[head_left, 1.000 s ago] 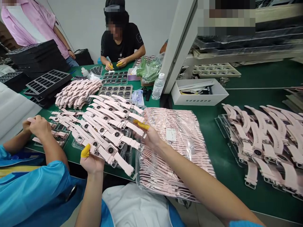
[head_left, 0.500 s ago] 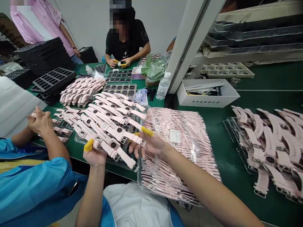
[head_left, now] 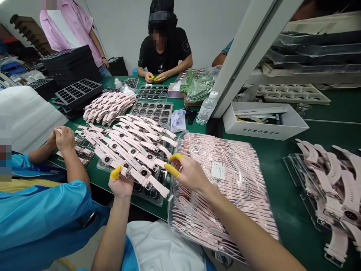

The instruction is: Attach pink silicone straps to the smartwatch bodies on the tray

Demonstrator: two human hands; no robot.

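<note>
The left hand (head_left: 120, 183) is clamped on the near side of a batch of pink-strapped watches (head_left: 133, 151), thumb on top, at the near edge of the green counter (head_left: 284, 214). The straps lie slantwise in overlapping rows, several round sensor backs facing up. The right hand (head_left: 187, 171) is at the batch's right side, its yellow-covered thumb and finger close together by a strap end; I can't tell whether they pinch it. Just beside the batch, a clear bag of pink straps (head_left: 239, 199) (with a white label on top) lies along the counter's near edge. A second pile of pink-strapped watches (head_left: 349, 192) lies near the right end. Behind the batch are a tray of dark watch faces (head_left: 152, 113) and a heap of pink straps (head_left: 108, 107). A bottle (head_left: 207, 109) stands between that tray and a white box (head_left: 262, 124). At the far edge, a person in black (head_left: 165, 56) has both hands together; at left, a blue-sleeved co-worker (head_left: 56, 214) has hands together too.
</note>
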